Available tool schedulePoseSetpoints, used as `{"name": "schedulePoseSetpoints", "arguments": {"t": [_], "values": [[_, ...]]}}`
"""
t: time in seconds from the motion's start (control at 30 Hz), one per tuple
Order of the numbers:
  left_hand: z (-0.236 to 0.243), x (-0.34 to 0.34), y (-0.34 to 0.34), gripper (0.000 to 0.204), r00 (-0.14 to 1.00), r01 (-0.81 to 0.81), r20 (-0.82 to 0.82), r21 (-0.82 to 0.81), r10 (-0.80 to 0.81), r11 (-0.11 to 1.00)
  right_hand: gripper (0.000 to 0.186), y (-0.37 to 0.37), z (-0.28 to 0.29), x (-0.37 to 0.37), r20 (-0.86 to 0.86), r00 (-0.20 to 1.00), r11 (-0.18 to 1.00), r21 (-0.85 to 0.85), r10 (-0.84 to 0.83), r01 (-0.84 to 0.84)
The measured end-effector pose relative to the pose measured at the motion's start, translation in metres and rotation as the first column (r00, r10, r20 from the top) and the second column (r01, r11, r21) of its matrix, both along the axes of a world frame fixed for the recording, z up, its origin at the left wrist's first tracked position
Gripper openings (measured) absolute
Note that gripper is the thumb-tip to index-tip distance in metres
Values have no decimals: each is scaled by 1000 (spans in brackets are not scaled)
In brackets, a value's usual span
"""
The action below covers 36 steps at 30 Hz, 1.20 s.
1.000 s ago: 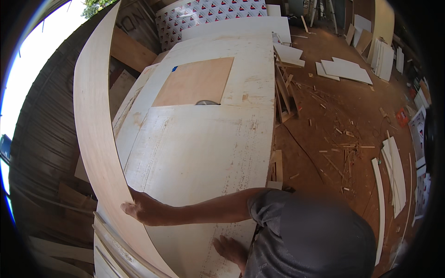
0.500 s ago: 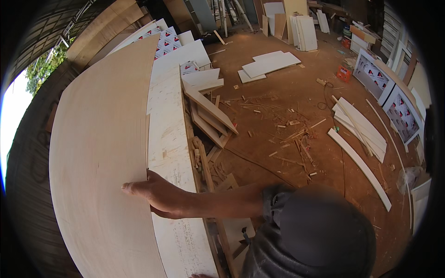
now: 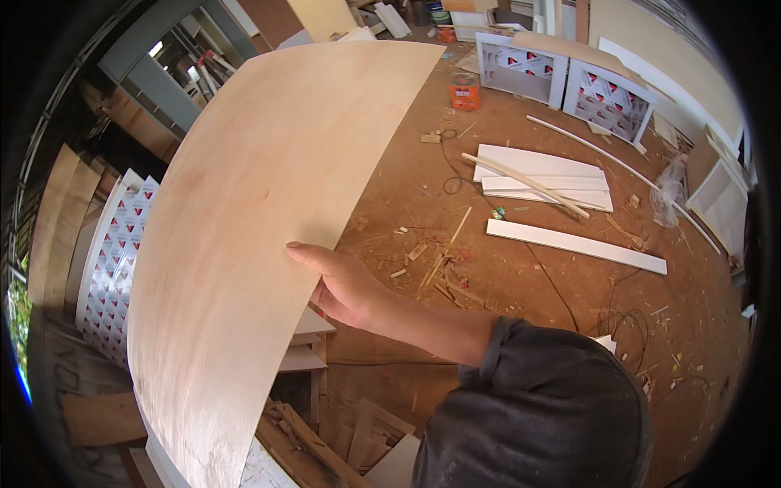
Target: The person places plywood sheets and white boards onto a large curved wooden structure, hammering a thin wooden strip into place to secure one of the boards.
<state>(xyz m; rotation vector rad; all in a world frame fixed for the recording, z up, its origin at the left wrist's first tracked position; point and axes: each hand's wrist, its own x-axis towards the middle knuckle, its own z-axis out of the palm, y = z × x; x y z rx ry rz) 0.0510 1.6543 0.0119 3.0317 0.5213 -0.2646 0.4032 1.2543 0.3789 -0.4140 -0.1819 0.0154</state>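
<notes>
A large, thin sheet of pale plywood (image 3: 244,203) fills the left and middle of the head view, looking bowed in the fisheye picture. My right hand (image 3: 346,285) grips its right-hand edge, thumb on the upper face and fingers curled beneath. That arm reaches in from the lower right, in a dark sleeve (image 3: 537,398). The sheet stands tilted, its far corner above the floor. Its near end hides most of the white bench top (image 3: 264,468) below. My left hand is out of sight.
Wood offcuts (image 3: 439,268) litter the brown floor. White boards (image 3: 545,179), a long white strip (image 3: 578,246) and an orange container (image 3: 464,92) lie to the right. Foil-patterned frames (image 3: 606,102) stand farther back. Patterned panels (image 3: 118,260) lean at left. Timber pieces (image 3: 305,443) sit below the sheet.
The plywood sheet has come up off the white bench and swung to the right, with my right hand still gripping its edge. The view has turned right too.
</notes>
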Motion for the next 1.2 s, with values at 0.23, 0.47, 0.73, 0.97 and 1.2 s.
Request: {"name": "schedulePoseSetpoints", "arguments": {"t": [0.23, 0.47, 0.73, 0.97, 1.2], "values": [[-33, 206, -120, 32, 952, 92, -235, -393, -197, 915, 43, -177, -69, 58, -197, 892, 912, -32, -408, 410], [-61, 356, -164, 31, 904, -98, -388, -597, -180, 796, 44, -315, -155, 54, -407, 510, 618, -196, -758, 761], [-97, 640, -264, 31, 878, -228, -436, -747, -201, 625, 51, -429, -229, 59, -389, 78, 278, -489, -918, 827], [-34, 902, -540, 62, 831, -211, -390, -881, -396, 424, 51, -495, -228, 108, -352, -232, 41, -622, -907, 782], [0, 1074, -737, 66, 659, 74, -281, -899, -698, 432, 47, -559, -209, 212, -358, -315, -71, -555, -879, 829]]}}
